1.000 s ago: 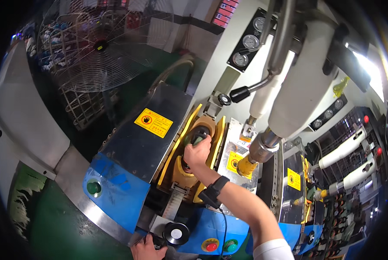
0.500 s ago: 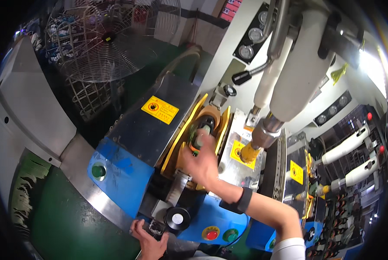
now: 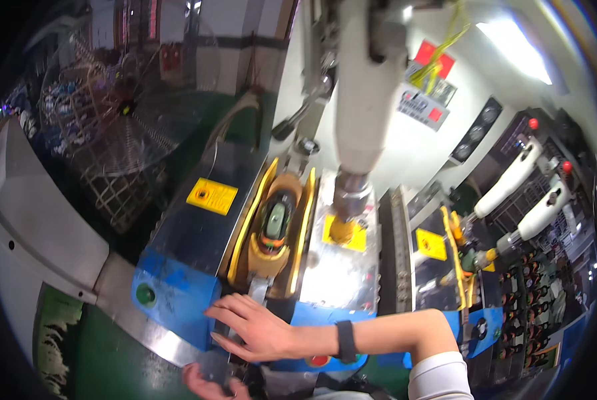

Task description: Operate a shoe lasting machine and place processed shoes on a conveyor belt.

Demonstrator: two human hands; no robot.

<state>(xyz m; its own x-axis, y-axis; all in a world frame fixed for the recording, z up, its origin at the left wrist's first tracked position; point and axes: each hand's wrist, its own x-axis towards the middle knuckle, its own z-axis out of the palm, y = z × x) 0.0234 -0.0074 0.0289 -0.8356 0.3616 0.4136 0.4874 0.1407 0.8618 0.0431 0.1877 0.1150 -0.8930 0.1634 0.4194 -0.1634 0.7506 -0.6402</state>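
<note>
Right hand [image 3: 255,330]: fingers spread, grip indiscernible.
Left hand [image 3: 206,387]: just below, grip indiscernible.
Shoe [image 3: 276,221]: beyond both hands.

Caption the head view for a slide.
A shoe sits between yellow plates, the right hand and left hand nearer the wearer.

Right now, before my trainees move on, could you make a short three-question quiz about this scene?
1. What sits between the two yellow side plates?
a) a bottle
b) a shoe
c) a helmet
2. True or false: the right hand is touching the shoe.
3. Which hand is nearer the picture's lower edge?

Key:
1. b
2. False; it is below the shoe in the picture, apart from it.
3. The left hand.
</note>
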